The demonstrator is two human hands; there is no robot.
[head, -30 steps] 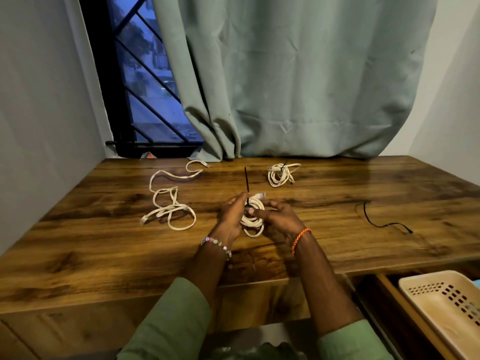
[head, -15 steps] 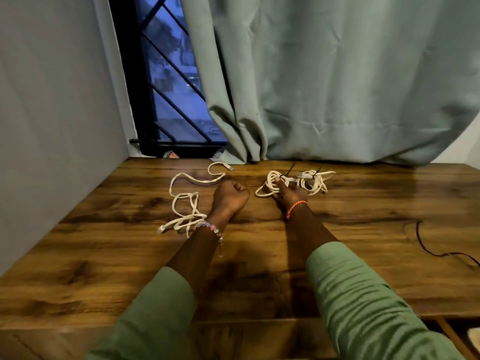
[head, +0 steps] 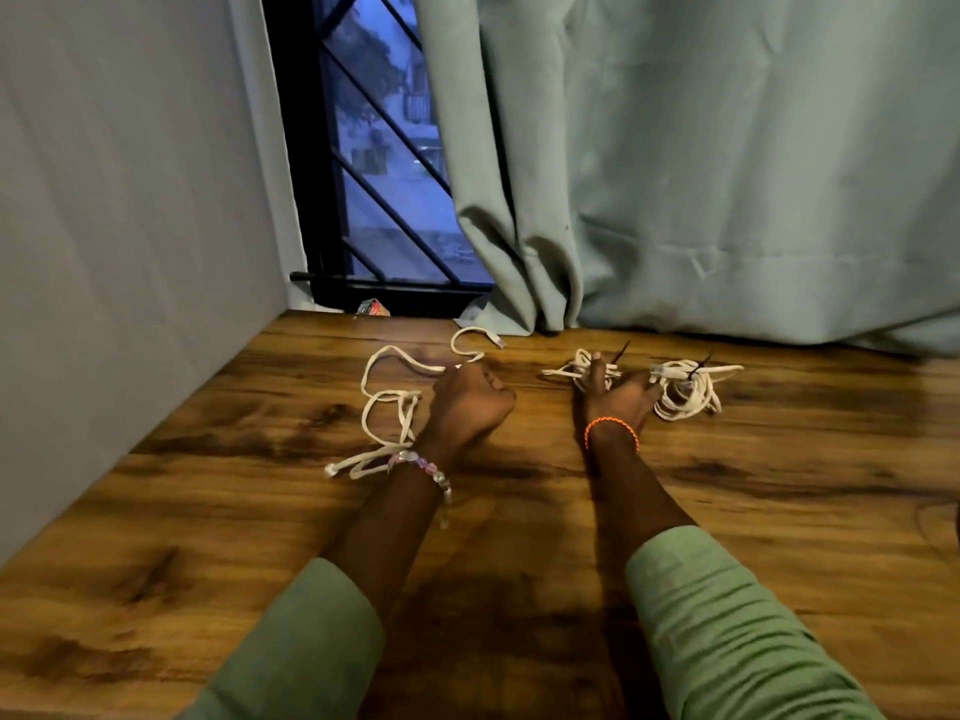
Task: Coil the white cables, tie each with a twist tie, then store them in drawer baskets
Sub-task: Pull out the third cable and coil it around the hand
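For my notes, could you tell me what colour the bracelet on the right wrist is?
Orange; the bracelet shows clearly in the head view.

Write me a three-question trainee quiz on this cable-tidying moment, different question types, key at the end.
1. Multiple choice: How many coiled bundles with a black tie lie on the table?
A. none
B. two
C. four

2. True or false: The loose white cable by the left hand is already coiled and tied.

3. Fill in: The right hand rests between the left bundle and the right bundle, at the table's far edge, below the green ______.

Key: 1 B. 2 False; it sprawls in open loops with no tie on it. 3 curtain.
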